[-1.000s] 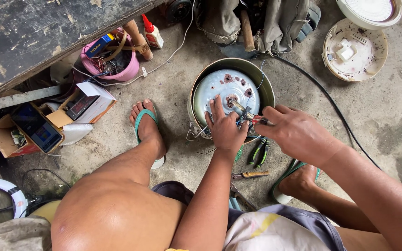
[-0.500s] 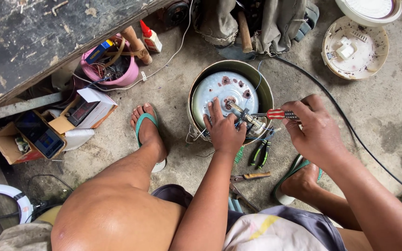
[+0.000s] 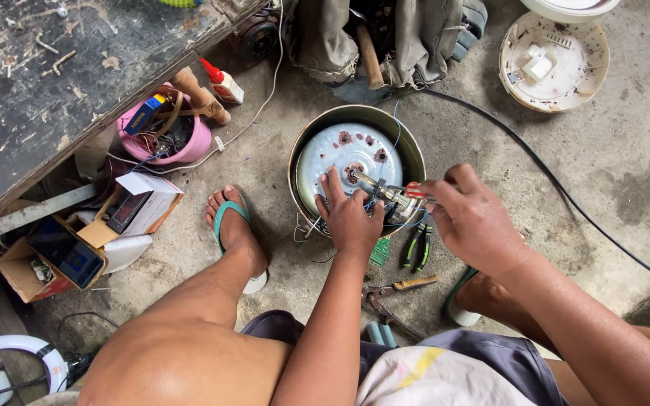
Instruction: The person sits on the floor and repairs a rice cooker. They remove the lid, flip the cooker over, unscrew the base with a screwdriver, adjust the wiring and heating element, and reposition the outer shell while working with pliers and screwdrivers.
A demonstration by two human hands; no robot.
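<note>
Screwdriver (image 3: 414, 191) tip now on centre fitting of upturned cooker base (image 3: 355, 162); right hand (image 3: 469, 218) fingers clamped on its red handle, apparently. Left hand (image 3: 349, 216) fingers spread, steadying plate.

At the centre of the frame a round metal pot housing (image 3: 355, 162) sits upturned on the concrete floor (image 3: 611, 173). The left hand (image 3: 349, 218) presses flat on its pale base plate; the right hand (image 3: 469, 218) grips a red-handled screwdriver (image 3: 414, 191) (tip at the wiring). Green-handled pliers (image 3: 417, 246) lie just below the housing. A pink bowl (image 3: 178, 135) sits at the upper left.
</note>
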